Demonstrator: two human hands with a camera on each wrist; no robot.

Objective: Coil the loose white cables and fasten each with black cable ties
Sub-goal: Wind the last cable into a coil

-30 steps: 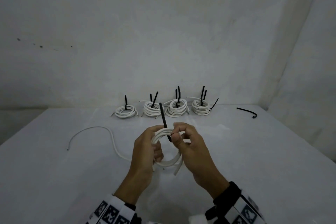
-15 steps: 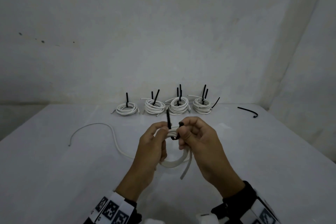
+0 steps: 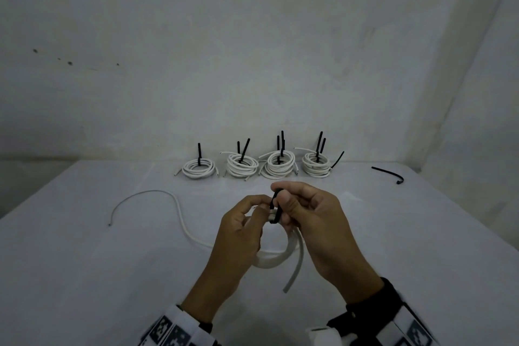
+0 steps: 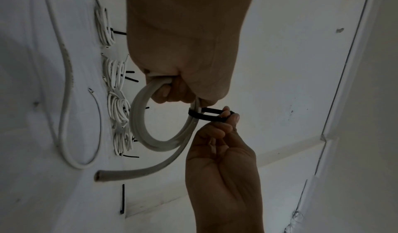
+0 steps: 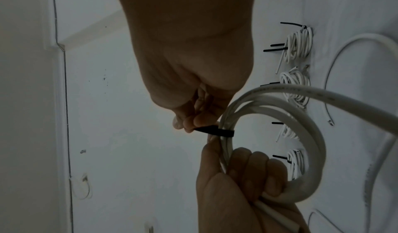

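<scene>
Both hands hold a white cable coil (image 3: 276, 260) just above the table. My left hand (image 3: 257, 206) grips the coil's top-left strands, fingers curled through the ring (image 5: 301, 134). A black cable tie (image 3: 274, 209) wraps those strands beside the left thumb. My right hand (image 3: 280, 198) pinches the tie's two ends together into a loop (image 4: 207, 115). One short cut end of the cable (image 3: 293, 275) hangs down toward me. The cable's uncoiled tail (image 3: 179, 213) trails left across the table.
Several tied coils (image 3: 242, 167) with upright black tie tails stand in a row along the back wall. A spare black tie (image 3: 387, 173) lies at the back right. The white table (image 3: 84, 275) meets walls behind and to the right.
The tie's tail stood upright above the coil; my right hand has bent it over and now pinches it as a loop round the strands. Both hands have risen slightly.
</scene>
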